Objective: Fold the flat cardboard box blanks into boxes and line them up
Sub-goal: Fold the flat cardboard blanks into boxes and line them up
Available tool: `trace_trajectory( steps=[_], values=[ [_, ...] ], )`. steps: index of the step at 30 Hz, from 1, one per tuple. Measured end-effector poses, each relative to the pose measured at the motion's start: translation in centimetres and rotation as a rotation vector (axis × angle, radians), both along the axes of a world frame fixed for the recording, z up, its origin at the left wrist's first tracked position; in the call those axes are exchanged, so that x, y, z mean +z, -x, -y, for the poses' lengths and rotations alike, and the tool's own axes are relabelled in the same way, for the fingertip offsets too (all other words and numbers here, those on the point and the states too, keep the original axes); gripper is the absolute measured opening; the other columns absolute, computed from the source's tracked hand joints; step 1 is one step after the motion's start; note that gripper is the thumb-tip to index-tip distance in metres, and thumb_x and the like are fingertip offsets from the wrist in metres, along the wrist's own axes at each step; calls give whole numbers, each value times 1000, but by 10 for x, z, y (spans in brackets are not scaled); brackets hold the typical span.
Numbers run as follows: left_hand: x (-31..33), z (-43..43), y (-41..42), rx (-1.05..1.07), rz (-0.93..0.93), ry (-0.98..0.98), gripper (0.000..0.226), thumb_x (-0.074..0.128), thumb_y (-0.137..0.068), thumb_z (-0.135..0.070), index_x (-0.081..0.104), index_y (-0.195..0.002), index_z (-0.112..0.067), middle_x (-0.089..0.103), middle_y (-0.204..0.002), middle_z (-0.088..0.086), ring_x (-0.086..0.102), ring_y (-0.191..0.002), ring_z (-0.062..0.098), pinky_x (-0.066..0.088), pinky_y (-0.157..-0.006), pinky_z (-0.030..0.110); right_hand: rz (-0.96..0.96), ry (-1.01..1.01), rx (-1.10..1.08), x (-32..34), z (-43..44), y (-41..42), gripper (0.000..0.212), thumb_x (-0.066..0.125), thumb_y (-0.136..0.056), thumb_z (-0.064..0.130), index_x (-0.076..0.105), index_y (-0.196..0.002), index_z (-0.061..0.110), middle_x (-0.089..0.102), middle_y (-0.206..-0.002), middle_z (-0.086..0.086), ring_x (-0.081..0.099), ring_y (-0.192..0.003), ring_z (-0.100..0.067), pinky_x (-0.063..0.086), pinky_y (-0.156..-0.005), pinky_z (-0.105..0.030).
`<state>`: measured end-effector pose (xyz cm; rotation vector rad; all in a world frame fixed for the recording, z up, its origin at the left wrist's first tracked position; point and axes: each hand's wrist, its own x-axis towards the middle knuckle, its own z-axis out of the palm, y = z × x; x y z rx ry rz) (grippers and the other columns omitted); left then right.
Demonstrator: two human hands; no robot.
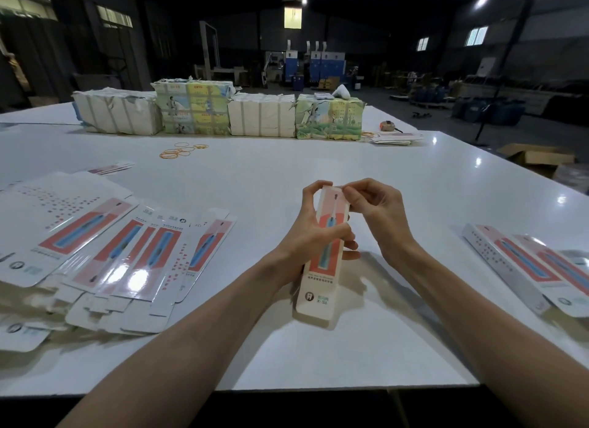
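The left hand [314,233] grips a long, narrow box [318,287] around its middle, fingers curled round it, holding it tilted above the white worktop [287,166]. The right hand [379,214] pinches the box's top end. Flat blanks [127,258] lie heaped well to the left of the left hand. Finished boxes [522,268] lie side by side to the right of the right hand. Rubber bands [181,150] and wrapped bundles [261,118] sit beyond both hands.

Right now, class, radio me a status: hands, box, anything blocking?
Left hand grips box mid-body. Right hand pinches its far end. Flat blanks left, folded boxes right; nothing blocking.
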<state>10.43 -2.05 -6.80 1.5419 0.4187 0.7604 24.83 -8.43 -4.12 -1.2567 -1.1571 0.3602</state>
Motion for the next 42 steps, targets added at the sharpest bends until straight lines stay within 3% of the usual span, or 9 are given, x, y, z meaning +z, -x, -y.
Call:
trace_trajectory(
  steps=[9, 12, 15, 17, 21, 24, 30, 35, 42],
  values=[
    [6, -4, -2, 99, 232, 158, 59, 67, -87, -38, 36, -138, -42, 67, -114, 20, 75, -84, 30, 63, -76, 43, 272, -8, -40, -8, -4, 11, 35, 59, -107, 22, 55, -141, 18, 61, -130, -1, 66, -114, -10, 58, -85, -17],
    [9, -3, -3, 116, 355, 255, 55, 62, -99, -38, 33, -145, -36, 68, -115, 13, 77, -89, 24, 63, -74, 40, 452, 38, -58, -14, -1, 20, 34, 57, -107, 37, 61, -137, 22, 53, -127, 5, 61, -114, -7, 59, -91, -28],
    [11, -1, -3, 137, 429, 331, 47, 59, -106, -38, 34, -146, -35, 62, -124, 12, 78, -91, 21, 64, -72, 39, 566, 138, -34, -14, 3, 29, 63, 55, -99, 61, 52, -150, 24, 46, -130, 7, 56, -120, -11, 56, -98, -36],
    [13, 0, -3, 151, 419, 363, 55, 57, -103, -47, 33, -150, -35, 57, -135, 14, 75, -104, 24, 64, -76, 39, 604, 199, 0, -14, 4, 30, 74, 60, -98, 61, 42, -158, 20, 42, -137, 2, 54, -123, -16, 55, -102, -36],
    [10, -1, -1, 127, 283, 300, 75, 59, -93, -65, 28, -157, -41, 49, -153, 5, 62, -128, 27, 64, -84, 37, 680, 231, -11, -10, 11, 25, 61, 61, -104, 44, 43, -156, 19, 43, -147, -1, 62, -115, -18, 54, -102, -37],
    [4, -2, 1, 122, 70, 141, 68, 58, -90, -70, 28, -149, -54, 59, -142, -4, 67, -121, 15, 61, -86, 26, 754, 253, -173, 5, 18, 7, 60, 70, -99, 37, 47, -150, 14, 53, -148, -8, 65, -116, -24, 58, -100, -39],
    [-12, -5, 0, 96, -89, -58, 22, 69, -101, -35, 69, -122, -42, 72, -118, 0, 74, -104, 12, 60, -95, 35, 871, 522, -375, 21, 57, -61, 45, 73, -96, 33, 54, -135, 18, 57, -136, -5, 60, -99, -18, 49, -84, -29],
    [-10, -7, -1, 89, -103, -131, 25, 62, -106, -13, 77, -115, -31, 76, -106, 1, 73, -104, 12, 57, -90, 28, 1073, 792, -570, -8, 105, -102, 39, 51, -108, 30, 46, -146, 21, 50, -150, -2, 52, -130, -22, 36, -117, -41],
    [-10, -8, 1, 73, -147, -153, 28, 61, -104, -7, 80, -110, -26, 76, -99, -1, 72, -101, 12, 57, -96, 32, 1184, 959, -678, -10, 135, -127, 48, 59, -106, 34, 42, -148, 19, 52, -148, -3, 58, -127, -22, 43, -116, -42]
  ],
)
